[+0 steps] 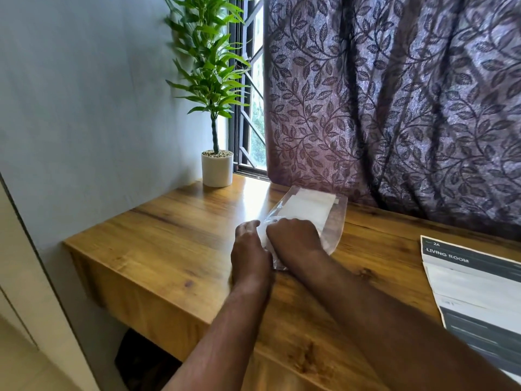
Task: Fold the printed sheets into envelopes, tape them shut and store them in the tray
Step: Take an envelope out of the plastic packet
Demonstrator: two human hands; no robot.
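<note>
In the grip, the tray (337,221) is clear and the paper (307,207) inside it white. Under the grip, the desk (169,221) is honey-brown with dark grain. Beyond the grip are a purple curtain (394,108) with a darker leaf-vine print and a green plant (208,66) in a white pot (217,170). Right of the grip, the sheets (473,286) are white with charcoal bands.

A: Table (169,235), what's at the back?
B: Pot (217,169) in the back-left corner, window (253,108) behind it, curtain (394,108) right of the window.
A: Middle?
B: Tray (339,218), envelopes (307,206) in it. Left hand (249,249) and right hand (293,238) side by side at its near end.
A: Right side?
B: Sheets (473,283) at the right edge, well apart from the tray.
</note>
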